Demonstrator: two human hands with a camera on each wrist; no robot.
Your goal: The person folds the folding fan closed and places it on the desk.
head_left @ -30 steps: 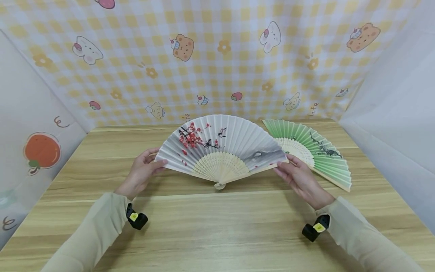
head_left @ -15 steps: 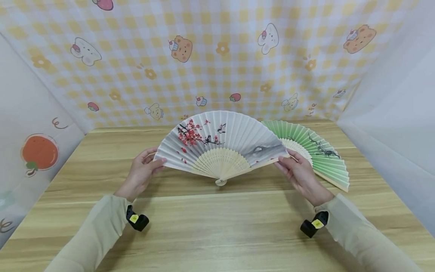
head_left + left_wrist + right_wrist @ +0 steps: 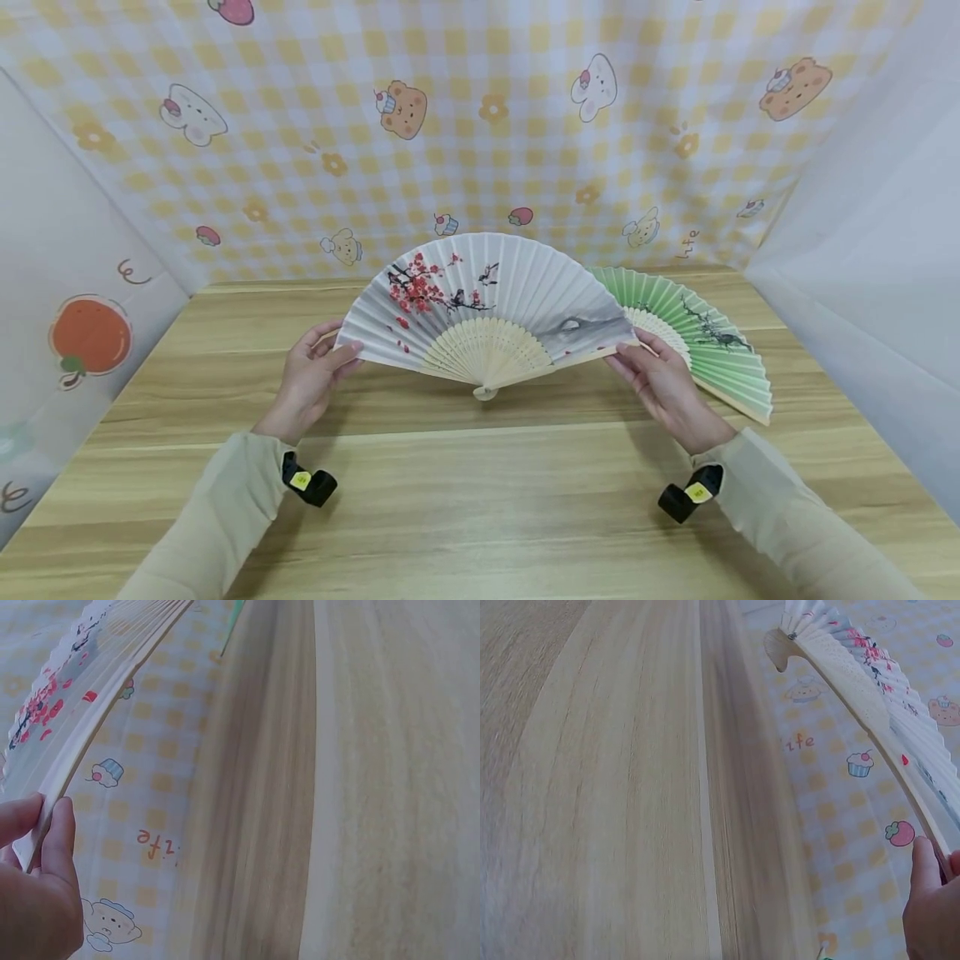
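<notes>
A white and grey folding fan (image 3: 517, 283) with red blossoms and small birds is spread wide, its pale ribs meeting at a pivot at the bottom. My left hand (image 3: 309, 375) pinches its left end between thumb and fingers; the left wrist view shows the thumb and a finger on the end rib (image 3: 67, 776). At the other end, my right hand (image 3: 663, 387) pinches the right outer rib (image 3: 900, 769). The fan is tilted up, its pivot above the table. Behind my right hand lies a green folding fan (image 3: 731, 358), also spread, partly hidden by the white fan.
The wooden table (image 3: 480, 500) has a lengthwise seam across its middle. A yellow checked cloth (image 3: 480, 158) with cartoon bears hangs behind it, and pale cloth walls (image 3: 885, 208) stand at both sides. Each wrist wears a small black camera (image 3: 313, 485).
Both hands have raised the white fan a little; its top edge and pivot stand higher than before. The green fan stays where it lay.
</notes>
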